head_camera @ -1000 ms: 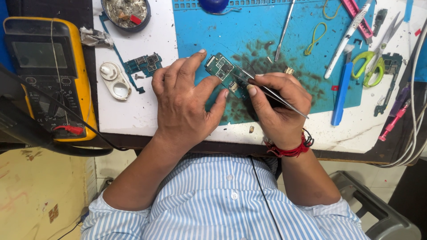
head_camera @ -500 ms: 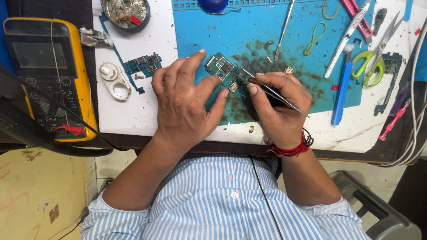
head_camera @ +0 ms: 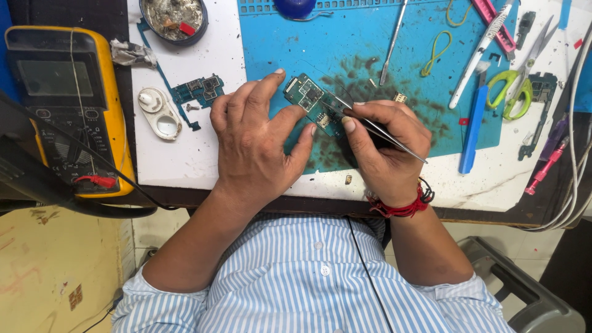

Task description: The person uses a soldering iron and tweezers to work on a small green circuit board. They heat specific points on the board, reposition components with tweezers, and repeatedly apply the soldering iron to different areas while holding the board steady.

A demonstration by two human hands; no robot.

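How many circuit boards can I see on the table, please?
2 for certain. One circuit board lies on the blue mat, steadied by the left hand. A second board lies on the white surface beside a white plastic part. Others may be hidden.

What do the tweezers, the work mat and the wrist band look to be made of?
Tweezers in the right hand: likely metal, thin with a grey sheen. Blue mat: probably silicone or rubber, matte and stained dark. Wrist band: red wound thread, strands visible.

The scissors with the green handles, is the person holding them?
No, the green-handled scissors lie untouched on the mat's right side, while the right hand holds tweezers over the circuit board.
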